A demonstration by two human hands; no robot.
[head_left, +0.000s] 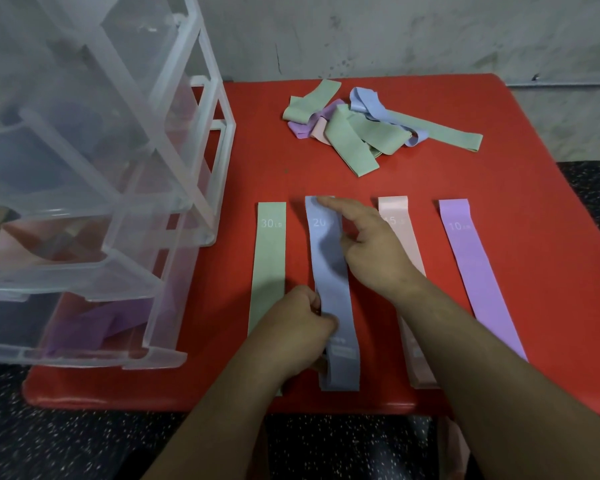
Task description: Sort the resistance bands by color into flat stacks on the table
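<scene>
Four bands lie flat side by side on the red tabletop [257, 161]: green band [268, 265], blue band [329, 271], pink band [413, 251], purple band [475, 271]. Our left hand [291, 336] pinches the blue band's left edge low down and hides the green band's near end. Our right hand [371, 247] lies spread over the blue band, forefinger stretched to its far end; that forearm crosses the pink band. A tangled heap [357, 129] of bands sits further back. A clear drawer unit [101, 168] stands at the left.
</scene>
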